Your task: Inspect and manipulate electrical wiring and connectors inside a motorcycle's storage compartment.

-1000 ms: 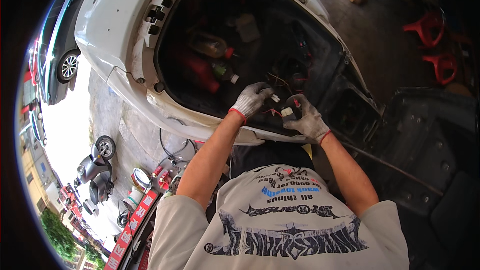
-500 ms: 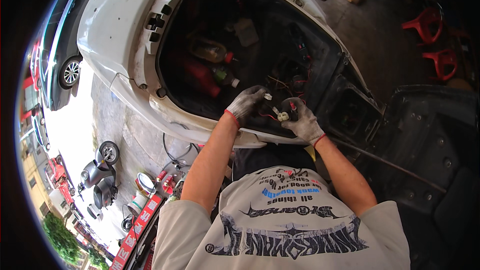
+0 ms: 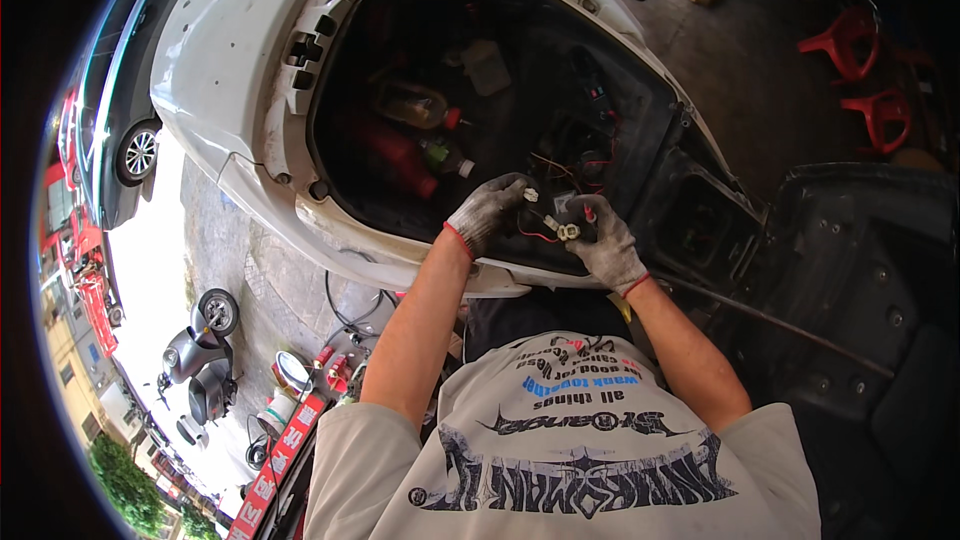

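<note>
Grey-gloved right hand (image 3: 607, 243) pinches a small white connector (image 3: 568, 231) on red wires, its short body pointing across at the left hand (image 3: 490, 208), whose fingers (image 3: 515, 183) close narrowly on another white plug (image 3: 530, 195) just up-left, both inside the scooter's open compartment (image 3: 330, 60).

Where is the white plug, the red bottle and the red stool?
white plug (image 3: 568, 231), head view, its middle
red bottle (image 3: 400, 157), head view, its side
red stool (image 3: 848, 40), head view, its seat
</note>
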The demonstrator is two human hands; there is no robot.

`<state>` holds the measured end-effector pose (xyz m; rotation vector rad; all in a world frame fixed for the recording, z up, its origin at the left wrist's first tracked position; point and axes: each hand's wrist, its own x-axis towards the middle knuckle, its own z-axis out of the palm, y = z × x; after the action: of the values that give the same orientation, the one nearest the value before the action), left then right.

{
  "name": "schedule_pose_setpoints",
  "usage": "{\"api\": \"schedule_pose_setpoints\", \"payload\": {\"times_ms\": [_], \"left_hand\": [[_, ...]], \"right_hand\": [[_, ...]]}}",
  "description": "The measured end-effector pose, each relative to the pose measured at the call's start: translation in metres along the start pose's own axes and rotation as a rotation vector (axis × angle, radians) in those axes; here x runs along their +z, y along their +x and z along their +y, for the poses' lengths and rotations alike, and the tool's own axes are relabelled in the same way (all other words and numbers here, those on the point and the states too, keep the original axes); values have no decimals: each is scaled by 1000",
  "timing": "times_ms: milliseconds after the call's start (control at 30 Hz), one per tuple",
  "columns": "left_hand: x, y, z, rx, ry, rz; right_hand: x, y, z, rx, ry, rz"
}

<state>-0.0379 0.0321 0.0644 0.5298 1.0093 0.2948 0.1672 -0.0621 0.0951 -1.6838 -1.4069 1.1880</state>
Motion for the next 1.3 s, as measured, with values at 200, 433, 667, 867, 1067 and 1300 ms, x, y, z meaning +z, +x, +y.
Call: {"api": "schedule_pose_setpoints", "payload": {"times_ms": [200,433,667,867,1067,1300], "left_hand": [[-6,1,-1,-23,-21,-39],[-7,2,-2,-15,-16,-44],[-3,1,0,38,27,43],[2,1,2,40,-55,179],[1,5,0,47,-68,201],[-1,7,-2,65,-32,239]], "right_hand": [[-1,-1,-2,-45,-10,23],[1,-1,0,-74,-103,60],[-1,-1,-4,25,24,72],[-2,2,6,4,-22,97],[-5,10,10,149,-12,27],[-4,14,-5,298,-132,6]]}}
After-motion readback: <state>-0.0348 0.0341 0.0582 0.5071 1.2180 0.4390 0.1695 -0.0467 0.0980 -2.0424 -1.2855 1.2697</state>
